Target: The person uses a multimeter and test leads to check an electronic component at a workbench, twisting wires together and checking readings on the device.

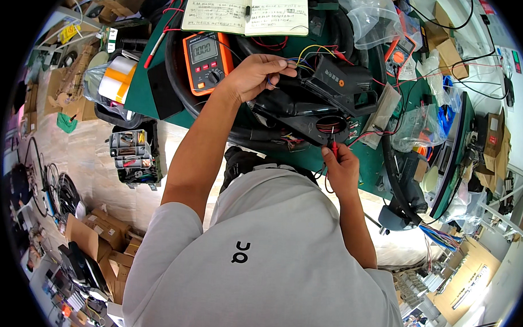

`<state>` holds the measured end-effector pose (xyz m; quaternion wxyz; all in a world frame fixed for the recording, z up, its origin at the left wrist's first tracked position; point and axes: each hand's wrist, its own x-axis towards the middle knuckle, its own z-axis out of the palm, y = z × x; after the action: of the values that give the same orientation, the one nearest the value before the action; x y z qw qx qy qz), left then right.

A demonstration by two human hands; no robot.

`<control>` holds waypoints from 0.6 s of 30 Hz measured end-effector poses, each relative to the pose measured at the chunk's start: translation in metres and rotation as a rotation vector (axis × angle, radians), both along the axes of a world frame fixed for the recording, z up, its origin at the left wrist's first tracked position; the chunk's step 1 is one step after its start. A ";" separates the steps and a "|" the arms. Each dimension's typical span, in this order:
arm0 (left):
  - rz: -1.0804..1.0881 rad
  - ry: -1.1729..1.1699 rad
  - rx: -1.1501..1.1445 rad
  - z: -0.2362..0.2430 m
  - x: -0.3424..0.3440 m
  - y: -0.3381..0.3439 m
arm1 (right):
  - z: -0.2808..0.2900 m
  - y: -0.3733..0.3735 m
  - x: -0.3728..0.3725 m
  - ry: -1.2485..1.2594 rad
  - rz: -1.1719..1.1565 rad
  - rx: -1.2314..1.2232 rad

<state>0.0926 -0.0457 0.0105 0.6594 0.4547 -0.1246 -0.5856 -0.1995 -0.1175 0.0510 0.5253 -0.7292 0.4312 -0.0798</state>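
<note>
Your right hand (341,166) pinches the red probe (334,147) at the near edge of the black housing (309,107), your left hand (256,74) pinches its far wires (300,56), and a slip could spoil the orange meter (206,60) reading.

Orange multimeter (206,61) with grey rectangular screen lies on green worktop (138,84) just left of the left hand (254,75); second orange meter (399,54) further right among clear plastic bags (367,17); brown cardboard boxes (449,55) at upper right and on floor lower left (100,233).
</note>
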 end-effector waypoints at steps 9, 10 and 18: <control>-0.007 -0.094 -0.008 0.009 -0.013 0.002 | 0.002 0.000 0.005 0.006 -0.025 -0.012; -0.011 -0.113 -0.001 0.012 -0.015 0.003 | 0.003 0.000 0.005 0.006 -0.024 -0.010; -0.018 -0.228 -0.013 0.037 -0.051 0.017 | 0.000 0.000 0.005 -0.031 -0.035 -0.002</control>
<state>0.0413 -0.0290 0.0474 0.6388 0.5128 -0.2067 -0.5351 -0.1948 -0.1178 0.0511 0.5296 -0.7209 0.4356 -0.1007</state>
